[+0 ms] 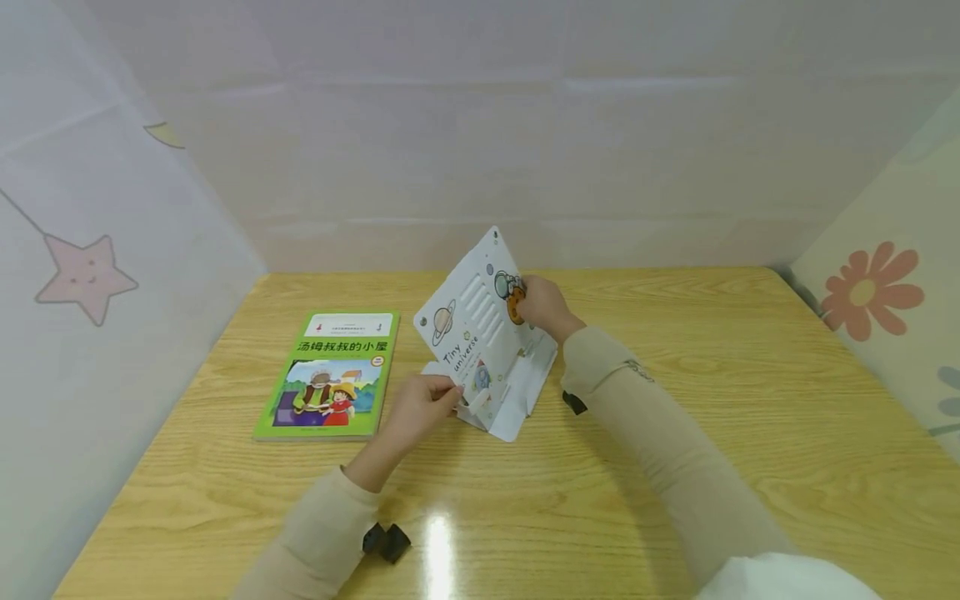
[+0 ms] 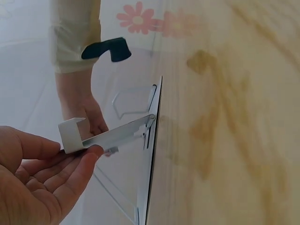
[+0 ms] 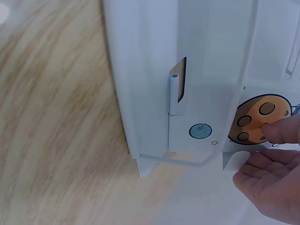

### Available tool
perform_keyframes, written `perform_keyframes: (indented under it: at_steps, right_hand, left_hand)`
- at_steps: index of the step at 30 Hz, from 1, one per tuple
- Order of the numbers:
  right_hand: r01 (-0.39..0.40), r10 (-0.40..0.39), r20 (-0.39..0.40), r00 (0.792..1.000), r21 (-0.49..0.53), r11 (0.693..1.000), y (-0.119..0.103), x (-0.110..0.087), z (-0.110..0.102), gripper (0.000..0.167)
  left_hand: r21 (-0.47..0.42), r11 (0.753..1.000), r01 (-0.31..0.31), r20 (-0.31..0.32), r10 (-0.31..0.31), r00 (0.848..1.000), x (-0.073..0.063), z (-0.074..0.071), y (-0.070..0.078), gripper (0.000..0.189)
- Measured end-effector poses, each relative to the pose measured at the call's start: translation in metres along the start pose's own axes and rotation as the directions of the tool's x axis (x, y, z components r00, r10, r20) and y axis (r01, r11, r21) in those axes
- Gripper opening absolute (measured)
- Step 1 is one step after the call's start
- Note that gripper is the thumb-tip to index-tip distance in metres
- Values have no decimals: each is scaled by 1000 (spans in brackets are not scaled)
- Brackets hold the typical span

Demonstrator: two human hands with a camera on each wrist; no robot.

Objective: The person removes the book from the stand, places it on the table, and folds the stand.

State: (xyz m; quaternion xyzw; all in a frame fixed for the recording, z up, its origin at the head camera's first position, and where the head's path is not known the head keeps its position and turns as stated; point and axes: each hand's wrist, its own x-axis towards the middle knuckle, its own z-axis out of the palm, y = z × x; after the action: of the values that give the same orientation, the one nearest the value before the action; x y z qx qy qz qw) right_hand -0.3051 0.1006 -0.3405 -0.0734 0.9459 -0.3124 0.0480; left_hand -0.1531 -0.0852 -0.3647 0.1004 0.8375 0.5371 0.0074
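A white book stand printed with planets and "Tiny universe" stands tilted on the table between the hands. My left hand pinches its lower left corner; in the left wrist view, thumb and fingers hold a bent white end piece. With my right hand I grip the right edge of the back panel, the thumb over the orange planet and the fingers behind the panel. A small upright clip rises by a slot near the ledge. Thin wire legs show at the stand's side.
A green picture book lies flat to the left of the stand, cover up. The wooden table reaches to a pale cloth wall at the back. Printed cloth walls stand at both sides.
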Motion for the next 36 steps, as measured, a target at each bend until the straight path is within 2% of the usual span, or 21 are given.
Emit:
perform_keyframes:
  at_steps: [5, 9, 16, 21, 26, 36]
  right_hand:
    - [51, -51, -2, 999, 9, 999, 0, 4, 0, 43]
    - [81, -81, 4, 997, 19, 997, -1, 6, 2, 46]
    - [93, -94, 17, 995, 27, 995, -6, 8, 3, 19]
    - [74, -79, 53, 995, 93, 993, -10, 9, 4, 30]
    - [68, -85, 99, 991, 159, 985, -14, 10, 6, 43]
    - [87, -121, 141, 983, 224, 971, -22, 10, 5, 38]
  left_hand:
    - [-58, 998, -22, 7, 22, 1000, -1, 8, 3, 12]
    - [-71, 997, -30, 2, 30, 1000, -1, 14, 3, 12]
    - [-46, 998, -51, 0, 51, 999, -1, 23, 7, 13]
    - [-98, 992, -79, 4, 80, 997, -1, 31, 8, 15]
    - [-193, 980, -44, -7, 43, 999, -2, 37, 8, 18]
    - [-177, 980, -93, -55, 85, 995, -6, 47, 13, 16]
